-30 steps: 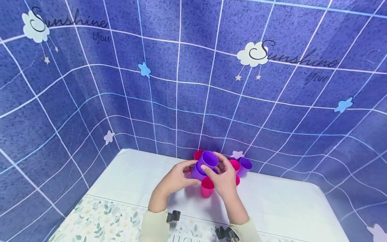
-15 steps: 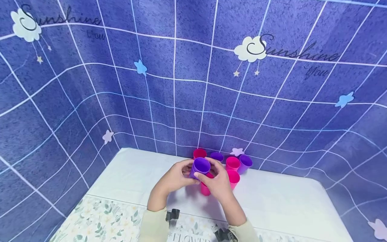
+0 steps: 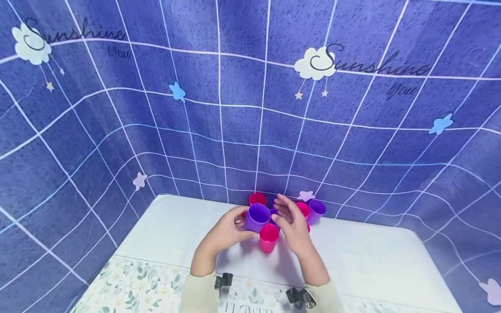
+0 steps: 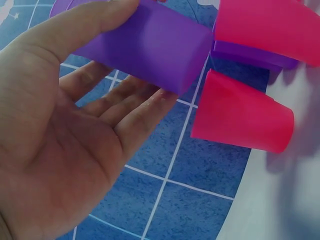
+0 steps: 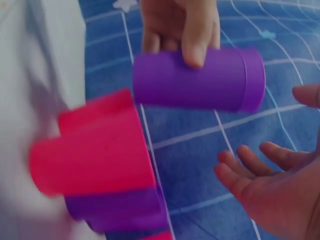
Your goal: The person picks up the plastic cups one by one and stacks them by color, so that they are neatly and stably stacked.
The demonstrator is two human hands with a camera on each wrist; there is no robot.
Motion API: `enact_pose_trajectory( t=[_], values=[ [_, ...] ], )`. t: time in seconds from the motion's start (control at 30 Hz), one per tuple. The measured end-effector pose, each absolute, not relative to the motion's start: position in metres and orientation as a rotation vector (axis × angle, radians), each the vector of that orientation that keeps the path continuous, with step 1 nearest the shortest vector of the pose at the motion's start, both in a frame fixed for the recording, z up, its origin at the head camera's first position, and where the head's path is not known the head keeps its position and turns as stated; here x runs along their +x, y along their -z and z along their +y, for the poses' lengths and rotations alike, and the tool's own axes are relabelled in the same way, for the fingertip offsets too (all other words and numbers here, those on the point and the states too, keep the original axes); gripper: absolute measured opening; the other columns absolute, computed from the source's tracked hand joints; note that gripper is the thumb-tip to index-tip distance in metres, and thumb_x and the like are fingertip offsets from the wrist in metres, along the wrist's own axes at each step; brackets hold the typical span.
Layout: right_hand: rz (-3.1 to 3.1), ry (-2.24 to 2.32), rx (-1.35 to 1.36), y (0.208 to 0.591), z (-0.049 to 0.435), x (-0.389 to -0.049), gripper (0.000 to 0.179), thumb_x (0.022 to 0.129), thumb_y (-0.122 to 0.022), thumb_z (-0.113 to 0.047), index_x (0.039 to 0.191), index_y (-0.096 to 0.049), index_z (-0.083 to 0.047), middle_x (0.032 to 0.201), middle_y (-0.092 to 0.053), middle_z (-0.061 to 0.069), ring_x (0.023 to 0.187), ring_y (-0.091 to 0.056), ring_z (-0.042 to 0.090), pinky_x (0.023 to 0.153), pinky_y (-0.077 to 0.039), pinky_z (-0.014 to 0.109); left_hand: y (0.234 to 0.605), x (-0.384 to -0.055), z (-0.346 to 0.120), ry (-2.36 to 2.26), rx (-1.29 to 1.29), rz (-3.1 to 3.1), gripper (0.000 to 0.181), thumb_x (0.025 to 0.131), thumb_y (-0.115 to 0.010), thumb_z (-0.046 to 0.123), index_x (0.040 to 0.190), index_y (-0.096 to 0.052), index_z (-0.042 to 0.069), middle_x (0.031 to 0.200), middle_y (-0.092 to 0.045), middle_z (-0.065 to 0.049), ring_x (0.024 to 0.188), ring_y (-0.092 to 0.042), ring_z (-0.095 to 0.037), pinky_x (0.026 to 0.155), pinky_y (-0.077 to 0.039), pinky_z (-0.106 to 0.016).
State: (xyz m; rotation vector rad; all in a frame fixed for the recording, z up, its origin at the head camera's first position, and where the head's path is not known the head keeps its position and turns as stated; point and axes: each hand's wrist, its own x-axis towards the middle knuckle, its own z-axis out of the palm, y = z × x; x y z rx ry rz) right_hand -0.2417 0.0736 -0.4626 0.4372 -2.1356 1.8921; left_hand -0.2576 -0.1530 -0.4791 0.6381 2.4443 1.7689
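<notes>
Two nested purple cups (image 3: 258, 220) are held off the table in my left hand (image 3: 226, 230), its thumb on the near side. In the left wrist view the thumb lies across the purple cup (image 4: 155, 45). The second rim shows as a band near the mouth of the cups (image 5: 195, 80) in the right wrist view. My right hand (image 3: 295, 228) is just to their right, fingers spread and holding nothing. Below and between the hands stands a pink cup (image 3: 268, 239). Behind the right hand another purple cup (image 3: 275, 217) is partly hidden.
At the back stand a pink cup (image 3: 257, 199), a second pink cup (image 3: 303, 209) partly covered by the right hand, and a purple cup (image 3: 318, 208). The white tabletop (image 3: 364, 252) meets a blue grid-patterned curtain (image 3: 242, 130). Floral cloth (image 3: 133, 282) lies along the front.
The right hand lowered its purple cup into the one in the left hand, then let go and moved right. The left hand keeps its grip in nearly the same place.
</notes>
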Motion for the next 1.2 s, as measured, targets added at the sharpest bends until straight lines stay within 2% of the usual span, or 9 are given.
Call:
enact_pose_trajectory(
  t=[0.13, 0.23, 0.37, 0.43, 0.53, 0.63, 0.7, 0.97, 1.2],
  values=[
    [-2.253, -1.672, 0.293, 0.463, 0.09, -0.248, 0.052, 0.091, -0.069, -0.002, 0.142, -0.062, -0.003, 0.137, -0.065, 0.019, 0.13, -0.064, 0.039, 0.113, -0.053, 0.048, 0.479, -0.256, -0.149, -1.757, 0.628, 2.463, 0.074, 0.081, -0.092, 0.012, 0.146, -0.058, 0.001, 0.144, -0.061, -0.02, 0.132, -0.063, -0.039, 0.113, -0.054, -0.05],
    [-2.378, -1.447, 0.226, 0.466, 0.097, -0.255, 0.051, 0.088, -0.073, -0.006, 0.139, -0.066, -0.007, 0.14, -0.065, 0.015, 0.134, -0.06, 0.035, 0.114, -0.05, 0.052, 0.481, -0.253, -0.148, -1.778, 0.567, 2.445, 0.076, 0.081, -0.091, 0.012, 0.148, -0.056, 0.001, 0.147, -0.06, -0.021, 0.13, -0.065, -0.039, 0.111, -0.056, -0.048],
    [-2.456, -1.239, 0.225, 0.47, 0.099, -0.261, 0.055, 0.082, -0.075, -0.008, 0.137, -0.068, -0.008, 0.137, -0.065, 0.014, 0.125, -0.058, 0.033, 0.109, -0.049, 0.049, 0.486, -0.246, -0.148, -1.839, 0.497, 2.407, 0.077, 0.082, -0.09, 0.011, 0.149, -0.054, 0.001, 0.144, -0.062, -0.023, 0.128, -0.067, -0.041, 0.11, -0.056, -0.048],
    [-2.466, -1.195, 0.254, 0.473, 0.1, -0.263, 0.053, 0.08, -0.075, -0.006, 0.133, -0.07, -0.008, 0.131, -0.065, 0.014, 0.114, -0.058, 0.033, 0.102, -0.049, 0.048, 0.487, -0.244, -0.148, -1.859, 0.469, 2.404, 0.076, 0.082, -0.09, 0.011, 0.149, -0.055, 0.002, 0.14, -0.065, -0.023, 0.127, -0.067, -0.04, 0.11, -0.056, -0.048],
    [-2.488, -1.104, 0.315, 0.479, 0.1, -0.265, 0.046, 0.077, -0.074, -0.003, 0.123, -0.075, -0.007, 0.127, -0.068, 0.016, 0.117, -0.06, 0.036, 0.113, -0.043, 0.057, 0.487, -0.24, -0.149, -1.864, 0.43, 2.428, 0.075, 0.082, -0.09, 0.011, 0.148, -0.056, 0.003, 0.133, -0.067, -0.022, 0.125, -0.068, -0.037, 0.11, -0.057, -0.046],
    [-2.528, -0.987, 0.342, 0.486, 0.099, -0.265, 0.038, 0.078, -0.071, -0.002, 0.115, -0.077, -0.008, 0.13, -0.067, 0.02, 0.129, -0.057, 0.043, 0.125, -0.026, 0.069, 0.489, -0.239, -0.151, -1.86, 0.415, 2.444, 0.076, 0.081, -0.09, 0.01, 0.148, -0.055, 0.003, 0.132, -0.068, -0.022, 0.124, -0.068, -0.036, 0.109, -0.057, -0.045],
    [-2.551, -0.909, 0.345, 0.49, 0.099, -0.264, 0.035, 0.079, -0.07, -0.002, 0.112, -0.078, -0.01, 0.132, -0.066, 0.022, 0.134, -0.054, 0.045, 0.125, -0.019, 0.075, 0.49, -0.239, -0.152, -1.851, 0.414, 2.453, 0.076, 0.082, -0.09, 0.01, 0.148, -0.055, 0.002, 0.132, -0.067, -0.022, 0.124, -0.068, -0.036, 0.109, -0.057, -0.044],
    [-2.619, -0.717, 0.365, 0.497, 0.094, -0.266, 0.03, 0.079, -0.076, -0.004, 0.105, -0.082, -0.016, 0.135, -0.065, 0.021, 0.136, -0.05, 0.045, 0.121, -0.016, 0.08, 0.495, -0.249, -0.156, -1.906, 0.398, 2.476, 0.073, 0.081, -0.089, 0.005, 0.146, -0.057, 0.004, 0.129, -0.069, -0.02, 0.121, -0.069, -0.033, 0.107, -0.058, -0.039],
    [-2.694, -0.642, 0.349, 0.501, 0.095, -0.268, 0.02, 0.084, -0.081, -0.01, 0.102, -0.083, -0.017, 0.137, -0.066, 0.02, 0.138, -0.048, 0.045, 0.12, -0.017, 0.082, 0.497, -0.251, -0.156, -1.922, 0.37, 2.474, 0.073, 0.081, -0.089, 0.003, 0.146, -0.057, 0.003, 0.13, -0.069, -0.02, 0.12, -0.07, -0.032, 0.107, -0.059, -0.041]
  ],
)
